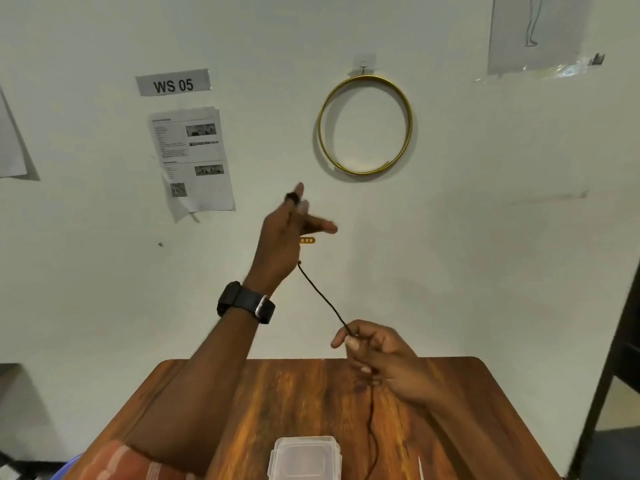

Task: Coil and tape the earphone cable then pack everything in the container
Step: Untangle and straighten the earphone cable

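Earphone cable (323, 299): thin, black, limp; taut in air between hands, tail trailing onto wooden table (298, 393). Best pinched, light tension. Left hand (284, 244) raised, fingers spread, cable looped there. Right hand (377, 355) pinches cable. Clear plastic container (304, 457) at table's near edge.

**A:** so what's it all sitting on?

**B:** a wooden table (284, 403), reddish-brown with strong grain (rounded far corners). A clear plastic container (304, 457), lid on, sits at about 6 o'clock by the near edge.

**A:** anything else on it?

**B:** a black cable (371, 441) trails over the wood just beside the container, at its 3 o'clock.
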`<state>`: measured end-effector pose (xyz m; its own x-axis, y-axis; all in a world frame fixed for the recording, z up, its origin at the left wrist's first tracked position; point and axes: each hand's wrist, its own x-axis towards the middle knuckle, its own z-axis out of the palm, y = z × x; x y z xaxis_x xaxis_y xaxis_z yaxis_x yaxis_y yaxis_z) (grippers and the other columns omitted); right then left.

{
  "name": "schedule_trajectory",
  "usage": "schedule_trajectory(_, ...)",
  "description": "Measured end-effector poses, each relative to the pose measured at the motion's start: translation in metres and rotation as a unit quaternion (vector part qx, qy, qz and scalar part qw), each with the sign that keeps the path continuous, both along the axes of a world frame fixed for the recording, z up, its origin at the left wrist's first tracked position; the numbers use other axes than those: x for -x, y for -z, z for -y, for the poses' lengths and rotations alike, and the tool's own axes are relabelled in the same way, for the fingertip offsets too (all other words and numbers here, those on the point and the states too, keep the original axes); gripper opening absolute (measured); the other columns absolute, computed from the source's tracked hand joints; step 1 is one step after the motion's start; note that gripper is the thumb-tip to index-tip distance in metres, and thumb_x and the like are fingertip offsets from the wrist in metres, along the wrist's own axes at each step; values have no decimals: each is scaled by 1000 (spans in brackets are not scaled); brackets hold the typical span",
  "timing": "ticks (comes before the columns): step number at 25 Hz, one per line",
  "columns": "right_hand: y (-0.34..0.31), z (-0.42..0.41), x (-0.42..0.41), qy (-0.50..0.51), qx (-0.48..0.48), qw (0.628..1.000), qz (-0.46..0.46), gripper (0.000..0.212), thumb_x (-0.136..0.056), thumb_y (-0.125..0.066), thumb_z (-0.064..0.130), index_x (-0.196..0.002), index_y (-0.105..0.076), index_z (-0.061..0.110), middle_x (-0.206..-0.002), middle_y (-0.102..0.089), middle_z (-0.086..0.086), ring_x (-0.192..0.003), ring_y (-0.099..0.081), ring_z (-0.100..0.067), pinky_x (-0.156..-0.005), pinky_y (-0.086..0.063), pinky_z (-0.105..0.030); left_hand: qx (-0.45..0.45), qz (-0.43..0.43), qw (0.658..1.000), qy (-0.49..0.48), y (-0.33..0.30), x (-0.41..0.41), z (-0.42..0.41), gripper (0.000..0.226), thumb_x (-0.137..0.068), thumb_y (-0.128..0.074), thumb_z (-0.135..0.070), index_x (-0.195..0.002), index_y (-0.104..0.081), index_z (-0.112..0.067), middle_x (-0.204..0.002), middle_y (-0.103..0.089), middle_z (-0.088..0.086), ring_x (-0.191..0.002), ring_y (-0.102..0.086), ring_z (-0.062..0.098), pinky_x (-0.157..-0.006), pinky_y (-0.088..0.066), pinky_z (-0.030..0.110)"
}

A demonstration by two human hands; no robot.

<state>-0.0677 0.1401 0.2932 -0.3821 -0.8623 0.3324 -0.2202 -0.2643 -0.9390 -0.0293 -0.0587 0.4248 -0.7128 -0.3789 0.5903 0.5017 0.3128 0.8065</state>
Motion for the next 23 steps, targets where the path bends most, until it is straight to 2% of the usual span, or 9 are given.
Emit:
schedule_trajectory(3, -49, -21, 9, 109, 62, 991, -51, 23, -97, -54, 21, -81, -70, 17, -53, -37, 10, -47, -29, -6, -45, -25, -17, 239, 159, 958, -20, 35, -4, 16, 39, -105, -40, -26, -139, -48, -9, -63, -72, -2, -67, -69, 15, -88, -54, 43)
schedule_trajectory(6, -97, -29, 36, 186, 114, 974, -66, 29, -100, -49, 17, -77, -66, 15, -53, -35, 10, -47, -24, -9, -45, -21, -18, 85, 230, 944, 220, 63, -29, -8, 49, -105, -32, -34, -134, -53, -1, -52, -61, 9, -34, -43, 17, -49, -39, 29)
schedule_trajectory(8, -108, -17, 54, 205, 131, 969, -44, 30, -101, -47, 19, -77, -64, 15, -53, -32, 9, -47, -21, -10, -45, -17, -21, -33, 196, 918, 343, 68, -43, -32, 53, -105, -27, -32, -129, -55, 7, -42, -52, 1, -29, -34, 8, -48, -38, 27)
schedule_trajectory(11, -90, 12, 65, 201, 116, 973, 1, 30, -102, -48, 24, -78, -66, 19, -52, -34, 12, -45, -23, -7, -44, -17, -20, -142, 83, 873, 460, 44, -47, -57, 56, -103, -25, -32, -133, -49, 9, -42, -53, -4, -30, -46, 4, -57, -51, 23)
schedule_trajectory(13, -63, 25, 55, 184, 70, 980, -2, 29, -102, -48, 27, -87, -71, 19, -54, -39, 8, -47, -31, -8, -46, -24, -23, -194, -9, 888, 418, 17, -37, -59, 55, -103, -25, -32, -137, -43, 7, -52, -60, -4, -43, -60, 10, -72, -57, 25)
schedule_trajectory(16, -27, 23, 31, 106, 11, 994, -35, 25, -101, -50, 26, -108, -72, 17, -59, -45, -3, -54, -43, -13, -55, -42, -28, -197, -77, 947, 242, -22, -8, -38, 48, -106, -29, -30, -140, -41, 2, -82, -77, 6, -91, -73, 23, -89, -55, 31)
schedule_trajectory(19, -30, 7, 24, 101, 6, 994, -44, 20, -98, -55, 18, -108, -72, 16, -55, -42, 4, -50, -39, -11, -53, -42, -27, 36, -3, 999, 11, -25, 13, -7, 30, -106, -37, -28, -127, -56, -17, -99, -77, 11, -123, -59, 19, -98, -49, 26)
schedule_trajectory(21, -53, -5, 29, 152, 31, 985, -69, 21, -99, -54, 18, -101, -74, 15, -53, -39, 9, -48, -35, -7, -47, -33, -21, 196, 116, 973, -26, -9, 18, 6, 34, -105, -41, -26, -134, -51, -13, -91, -78, 13, -105, -69, 18, -92, -48, 25)
schedule_trajectory(23, -82, -13, 41, 229, 59, 965, -118, 24, -99, -53, 18, -90, -75, 13, -49, -44, 14, -47, -36, -1, -47, -30, -14, 226, 235, 943, 67, 17, 11, 1, 42, -105, -38, -32, -136, -50, -6, -79, -76, 14, -60, -70, 24, -71, -50, 25)
